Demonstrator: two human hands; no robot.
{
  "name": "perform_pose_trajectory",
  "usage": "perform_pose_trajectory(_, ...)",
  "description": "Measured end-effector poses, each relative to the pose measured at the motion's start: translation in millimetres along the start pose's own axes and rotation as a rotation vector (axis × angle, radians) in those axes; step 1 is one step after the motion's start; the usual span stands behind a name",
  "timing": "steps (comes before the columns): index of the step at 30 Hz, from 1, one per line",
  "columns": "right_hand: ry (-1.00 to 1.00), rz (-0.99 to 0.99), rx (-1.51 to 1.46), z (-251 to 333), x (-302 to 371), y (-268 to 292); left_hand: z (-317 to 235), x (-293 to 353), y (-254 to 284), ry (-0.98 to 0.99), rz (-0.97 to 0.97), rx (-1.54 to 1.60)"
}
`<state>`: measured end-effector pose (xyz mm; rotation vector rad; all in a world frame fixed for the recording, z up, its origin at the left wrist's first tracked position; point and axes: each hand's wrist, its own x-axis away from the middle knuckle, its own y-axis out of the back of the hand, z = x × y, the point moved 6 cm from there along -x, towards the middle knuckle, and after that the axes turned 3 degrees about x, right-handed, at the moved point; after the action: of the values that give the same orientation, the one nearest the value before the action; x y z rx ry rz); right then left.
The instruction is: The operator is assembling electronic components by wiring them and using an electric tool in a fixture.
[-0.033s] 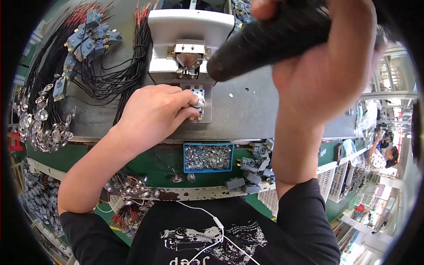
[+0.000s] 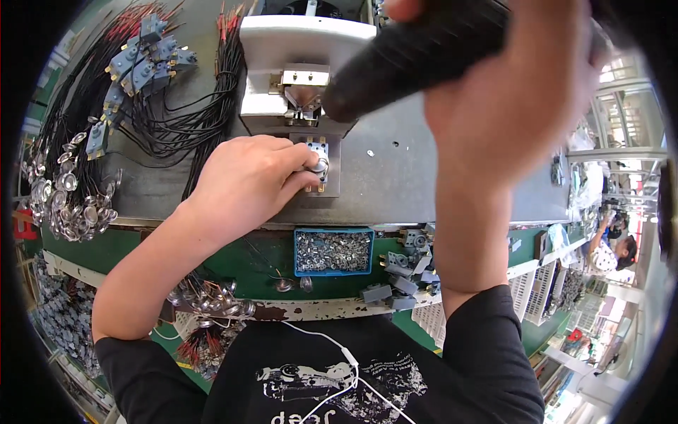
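My left hand pinches a small round silver part between thumb and forefinger. It holds this part against a small grey switch-like block with brass terminals, seated on a metal plate. My right hand, raised close to the view and slightly blurred, is wrapped round a thick black cylindrical tool. The tool slants down to the left, its rounded end near the white machine. Its other end is hidden behind my hand.
Grey blocks with black wires and silver discs lie at the left. A blue tray of small metal parts sits at the front, with more grey blocks beside it. A person is far right.
My right hand and the black tool have shifted slightly left and up. My left hand stays in place on the round silver part.
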<state>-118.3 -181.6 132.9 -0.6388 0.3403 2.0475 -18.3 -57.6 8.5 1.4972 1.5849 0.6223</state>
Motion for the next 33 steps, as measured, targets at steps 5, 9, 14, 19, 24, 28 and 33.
perform_pose_trajectory(5, 0.033, 0.041, -0.008, -9, -19, -21, 1, 1, -2, 0.041, 0.01, -0.011)
perform_pose_trajectory(9, 0.474, 0.142, -0.513, -9, -2, -52, -1, 3, -2, 0.034, 0.038, -0.021)
perform_pose_trajectory(14, 0.14, -0.02, -0.068, -7, 3, -53, -1, 4, -2, 0.037, 0.055, -0.031)
perform_pose_trajectory(19, 0.139, 0.063, -0.191, -7, -12, -60, 2, 5, -6, 0.025, 0.066, -0.009)
perform_pose_trajectory(24, -0.109, -0.132, -0.042, 3, 22, -38, 9, 15, -11, 0.031, -0.016, 0.044)
perform_pose_trajectory(28, -0.128, 0.041, 0.131, -9, 15, -18, 9, 16, -8, 0.02, -0.058, 0.061)
perform_pose_trajectory(33, 0.82, 0.226, -0.461, -28, 4, -16, 4, 8, -10, 0.006, -0.037, 0.059)
